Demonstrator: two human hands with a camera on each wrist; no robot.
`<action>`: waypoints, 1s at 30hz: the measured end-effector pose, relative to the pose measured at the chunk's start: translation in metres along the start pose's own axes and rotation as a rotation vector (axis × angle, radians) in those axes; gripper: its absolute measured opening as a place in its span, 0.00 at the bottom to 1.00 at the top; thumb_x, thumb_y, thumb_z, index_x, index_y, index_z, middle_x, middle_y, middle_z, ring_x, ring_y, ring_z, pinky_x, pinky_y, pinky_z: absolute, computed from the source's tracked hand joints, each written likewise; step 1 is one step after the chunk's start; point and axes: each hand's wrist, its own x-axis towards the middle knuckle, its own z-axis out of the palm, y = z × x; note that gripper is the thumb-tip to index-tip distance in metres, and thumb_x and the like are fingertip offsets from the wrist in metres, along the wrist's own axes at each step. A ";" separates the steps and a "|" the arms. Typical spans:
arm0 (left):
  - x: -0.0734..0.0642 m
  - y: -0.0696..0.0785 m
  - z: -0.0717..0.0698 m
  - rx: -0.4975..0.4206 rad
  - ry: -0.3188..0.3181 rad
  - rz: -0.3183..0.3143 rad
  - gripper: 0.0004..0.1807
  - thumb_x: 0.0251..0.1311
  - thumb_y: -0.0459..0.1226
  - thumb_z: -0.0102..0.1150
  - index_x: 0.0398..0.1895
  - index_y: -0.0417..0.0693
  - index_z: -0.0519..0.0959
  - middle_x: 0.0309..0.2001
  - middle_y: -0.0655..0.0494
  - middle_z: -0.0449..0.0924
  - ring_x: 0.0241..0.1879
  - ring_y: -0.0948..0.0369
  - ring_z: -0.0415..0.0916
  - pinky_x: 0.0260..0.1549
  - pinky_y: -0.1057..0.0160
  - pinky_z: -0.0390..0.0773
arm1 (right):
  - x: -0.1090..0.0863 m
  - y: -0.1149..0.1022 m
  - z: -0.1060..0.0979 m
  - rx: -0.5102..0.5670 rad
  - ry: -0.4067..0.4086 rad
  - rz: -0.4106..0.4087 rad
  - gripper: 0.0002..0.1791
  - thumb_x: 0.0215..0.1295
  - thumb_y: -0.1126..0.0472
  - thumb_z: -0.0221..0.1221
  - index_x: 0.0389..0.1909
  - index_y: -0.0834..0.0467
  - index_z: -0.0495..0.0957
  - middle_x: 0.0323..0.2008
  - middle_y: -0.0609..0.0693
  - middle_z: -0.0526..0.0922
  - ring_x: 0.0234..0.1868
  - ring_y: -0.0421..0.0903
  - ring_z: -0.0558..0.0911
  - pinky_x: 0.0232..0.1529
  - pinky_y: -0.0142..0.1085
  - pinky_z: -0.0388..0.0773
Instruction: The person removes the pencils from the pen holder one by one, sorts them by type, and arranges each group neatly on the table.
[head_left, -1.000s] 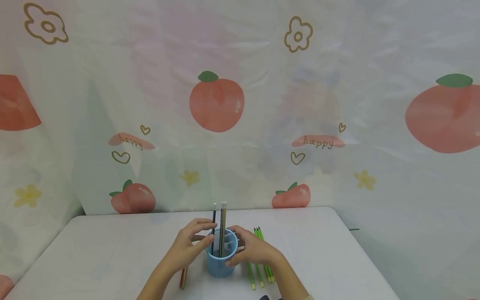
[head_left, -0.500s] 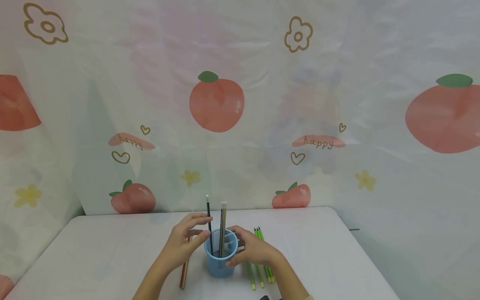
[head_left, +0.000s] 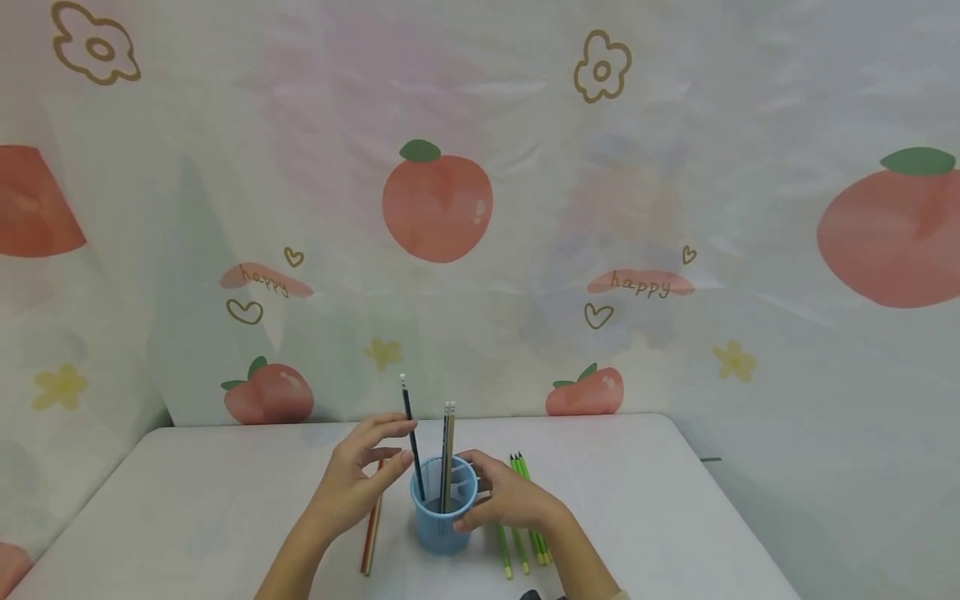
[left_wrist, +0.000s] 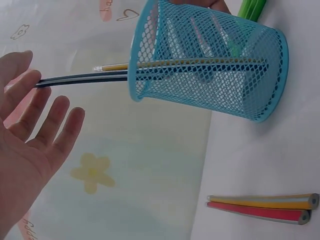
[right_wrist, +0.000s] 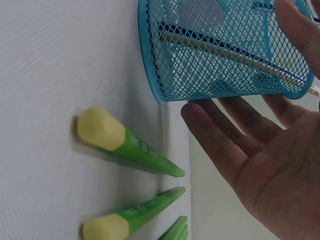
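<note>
A blue mesh pencil cup point(head_left: 442, 533) stands upright on the white table. My right hand point(head_left: 517, 497) curls round its right side, thumb on the front near the rim. Between thumb and fingers, my left hand point(head_left: 352, 479) pinches a dark pencil point(head_left: 407, 404) by its upper part; it leans left, its lower end inside the cup. Other upright pencils point(head_left: 447, 442), one dark and one gold, remain in the cup, white erasers up. Through the mesh in the right wrist view, a gold pencil point(right_wrist: 215, 50) shows beside a dark one.
Left of the cup lie a red pencil point(left_wrist: 260, 211) and a yellow-gold pencil point(left_wrist: 270, 202), side by side. To the right are several green pencils point(head_left: 519, 542) with yellow ends. A patterned curtain point(head_left: 480, 333) hangs behind the table point(head_left: 637, 500).
My left hand has moved left and up with the dark pencil, which now rises higher and tilts more to the left. The right hand stays on the cup.
</note>
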 end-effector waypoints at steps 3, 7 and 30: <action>0.000 0.003 -0.003 -0.004 0.020 0.028 0.21 0.66 0.34 0.62 0.61 0.52 0.77 0.60 0.54 0.74 0.57 0.57 0.76 0.51 0.63 0.83 | 0.001 0.001 0.000 0.006 -0.003 -0.003 0.41 0.49 0.63 0.75 0.65 0.46 0.69 0.58 0.48 0.79 0.60 0.57 0.78 0.61 0.59 0.75; 0.001 0.006 -0.007 -0.031 0.061 0.081 0.22 0.64 0.28 0.62 0.61 0.48 0.77 0.61 0.51 0.74 0.57 0.59 0.77 0.50 0.64 0.83 | 0.001 0.000 0.000 0.006 -0.007 -0.009 0.41 0.49 0.63 0.75 0.65 0.47 0.69 0.58 0.49 0.79 0.60 0.56 0.78 0.60 0.58 0.75; 0.002 0.020 -0.022 -0.062 0.220 0.130 0.22 0.60 0.20 0.60 0.58 0.39 0.78 0.58 0.45 0.74 0.53 0.64 0.77 0.49 0.71 0.82 | 0.000 0.001 -0.001 0.009 -0.014 -0.024 0.42 0.49 0.65 0.75 0.65 0.49 0.68 0.58 0.51 0.79 0.60 0.57 0.78 0.59 0.54 0.77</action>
